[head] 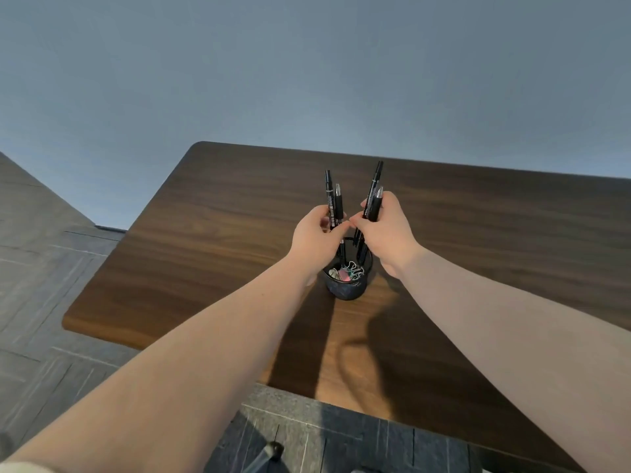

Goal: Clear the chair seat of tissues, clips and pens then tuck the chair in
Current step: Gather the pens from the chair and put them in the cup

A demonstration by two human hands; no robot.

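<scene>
Hands are raised side by side above a dark round cup (346, 288) on the wooden desk (205, 240). Two black pens (334, 203) are gripped upright in the left hand (316, 238), two more pens (375, 196) in the right hand (387, 230) — lower ends reach down into the cup. Binder clips (350, 272) are seen inside it. Grey tiled floor (44, 268) lies beyond the desk's left edge.

Head camera looks steeply down, close over the desk (211, 213)
</scene>
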